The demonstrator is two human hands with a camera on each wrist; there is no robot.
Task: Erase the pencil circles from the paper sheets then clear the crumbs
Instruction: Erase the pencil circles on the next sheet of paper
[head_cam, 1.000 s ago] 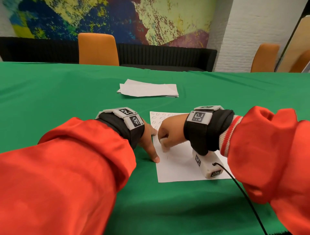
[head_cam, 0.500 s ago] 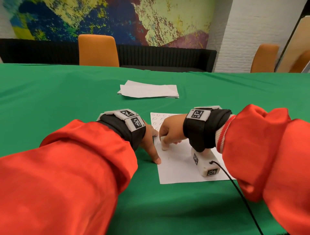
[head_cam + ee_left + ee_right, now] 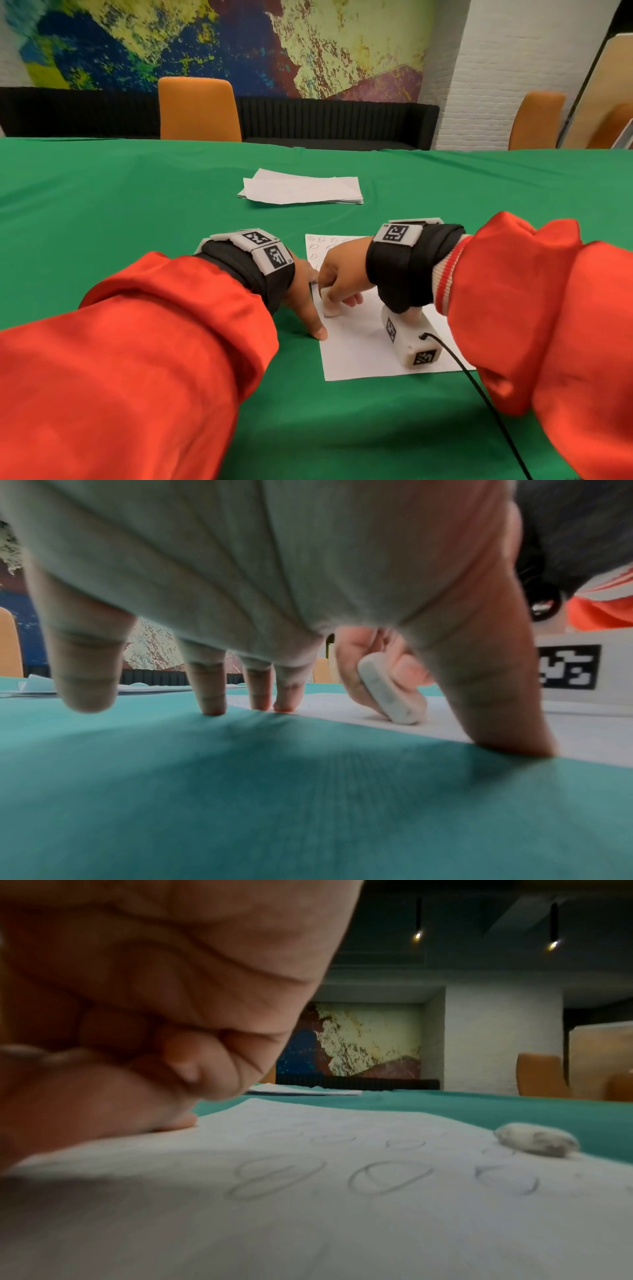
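A: Two hands work one paper sheet (image 3: pixel 370 346) on the green tablecloth (image 3: pixel 137 212) in the head view. The right hand (image 3: pixel 339 274) pinches a white eraser (image 3: pixel 329 303) against the sheet's left part; the left hand (image 3: pixel 303 298) pins its left edge. Erasing is in hand: pencil circles (image 3: pixel 320 245) remain at the far end, so the next strokes should travel that way. Since a second ago the eraser hand sits slightly farther up the sheet.

B: Left wrist view: the left fingers (image 3: pixel 212 685) are spread straight, tips pressing down, the eraser (image 3: pixel 390 691) tilted on paper.

A: Right wrist view: curled fingers (image 3: pixel 192 1066), circles (image 3: pixel 277 1177) unerased, and a whitish lump (image 3: pixel 536 1141), perhaps gathered crumbs, near the sheet's edge. A paper stack (image 3: pixel 301 190) waits well apart.
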